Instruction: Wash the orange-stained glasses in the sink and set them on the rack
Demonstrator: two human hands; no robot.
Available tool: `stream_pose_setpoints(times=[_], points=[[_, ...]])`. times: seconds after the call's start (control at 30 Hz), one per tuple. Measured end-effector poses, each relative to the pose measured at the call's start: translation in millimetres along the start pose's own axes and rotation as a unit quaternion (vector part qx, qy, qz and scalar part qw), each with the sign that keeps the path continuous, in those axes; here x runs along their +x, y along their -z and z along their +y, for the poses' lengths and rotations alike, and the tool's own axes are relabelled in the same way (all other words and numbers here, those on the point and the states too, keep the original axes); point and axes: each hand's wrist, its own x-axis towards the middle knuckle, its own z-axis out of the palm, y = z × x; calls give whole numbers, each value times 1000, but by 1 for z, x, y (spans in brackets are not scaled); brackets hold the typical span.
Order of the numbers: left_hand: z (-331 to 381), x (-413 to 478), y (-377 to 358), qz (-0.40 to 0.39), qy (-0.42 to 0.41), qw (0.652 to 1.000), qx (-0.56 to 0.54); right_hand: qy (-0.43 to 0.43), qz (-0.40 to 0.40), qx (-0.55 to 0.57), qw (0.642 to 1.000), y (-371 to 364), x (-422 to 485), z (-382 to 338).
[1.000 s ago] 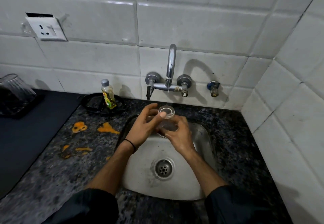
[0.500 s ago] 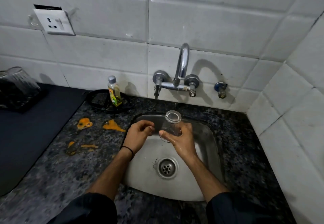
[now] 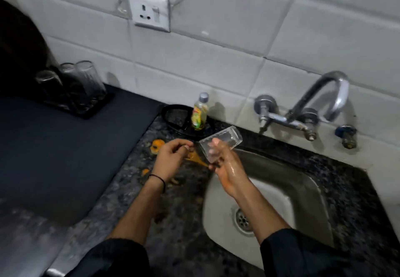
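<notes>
My right hand grips a clear glass, tilted on its side, above the sink's back left corner. My left hand hangs loosely curled and empty over the speckled granite counter, just beside orange stains. At the counter's back left, on a dark mat, the rack holds upturned glasses. White tiles, a socket and the tap stand behind.
</notes>
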Motion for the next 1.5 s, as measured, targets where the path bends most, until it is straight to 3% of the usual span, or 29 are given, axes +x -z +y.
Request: stream_pose_setpoints(times=[0.13, 0.3, 0.43, 0.53, 0.63, 0.77, 0.9, 1.3, 1.5], points=[[-9, 28, 103, 78, 14, 997, -3, -83, -32, 58, 994, -105, 38, 13], [-29, 67, 228, 202, 58, 977, 40, -108, -66, 48, 991, -237, 86, 32], [-41, 98, 300, 242, 65, 957, 148, -55, -88, -18, 994, -322, 125, 41], [-49, 118, 333, 218, 53, 939, 262, 29, -73, -120, 990, -368, 154, 54], [-61, 135, 353, 173, 44, 910, 374, 116, -24, -249, 961, -401, 176, 70], [-75, 142, 364, 113, 77, 885, 446, 182, -12, -343, 921, -420, 193, 85], [-87, 139, 363, 121, 58, 871, 473, 195, -7, -385, 902, -426, 204, 100], [-88, 134, 358, 135, 51, 880, 452, 219, -50, -459, 860, -423, 208, 102], [-52, 123, 334, 176, 22, 910, 376, 202, -54, -449, 869, -381, 181, 80]])
